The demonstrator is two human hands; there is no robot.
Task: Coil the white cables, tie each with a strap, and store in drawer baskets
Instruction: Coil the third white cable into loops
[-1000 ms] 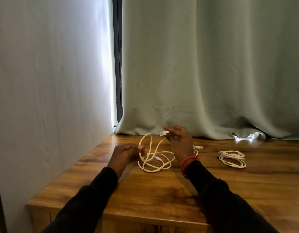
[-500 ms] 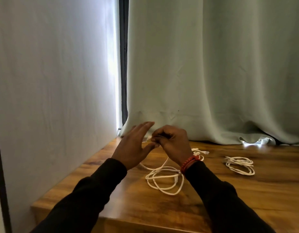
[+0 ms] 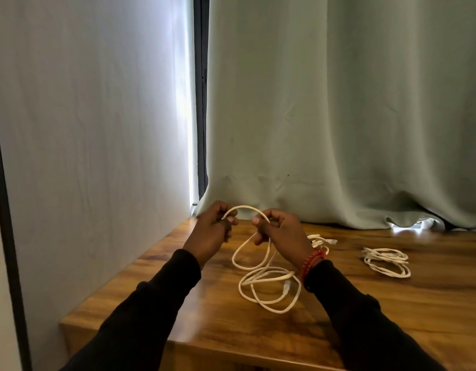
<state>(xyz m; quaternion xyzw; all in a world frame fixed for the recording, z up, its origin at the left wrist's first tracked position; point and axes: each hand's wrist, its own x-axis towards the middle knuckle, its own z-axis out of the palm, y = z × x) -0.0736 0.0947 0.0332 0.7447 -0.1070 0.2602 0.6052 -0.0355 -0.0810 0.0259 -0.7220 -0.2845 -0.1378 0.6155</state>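
White cable (image 3: 269,279) runs as an arch between both raised hands, above the wooden tabletop (image 3: 392,317). Left hand (image 3: 214,228) has its fingers curled around one end of the arch; right hand (image 3: 281,231) pinches the other end, with a strand dropping from it. Below, the remainder lies in loose, uneven loops on the wood (one connector visible among them). A red beaded bracelet (image 3: 313,259) sits on the right wrist; both sleeves are black. Second cable (image 3: 386,262), loosely bundled, lies well apart to the right. Another white tangle (image 3: 321,241) shows partly behind the right wrist. Pale green curtain (image 3: 338,116) hangs behind, its hem resting on the tabletop.
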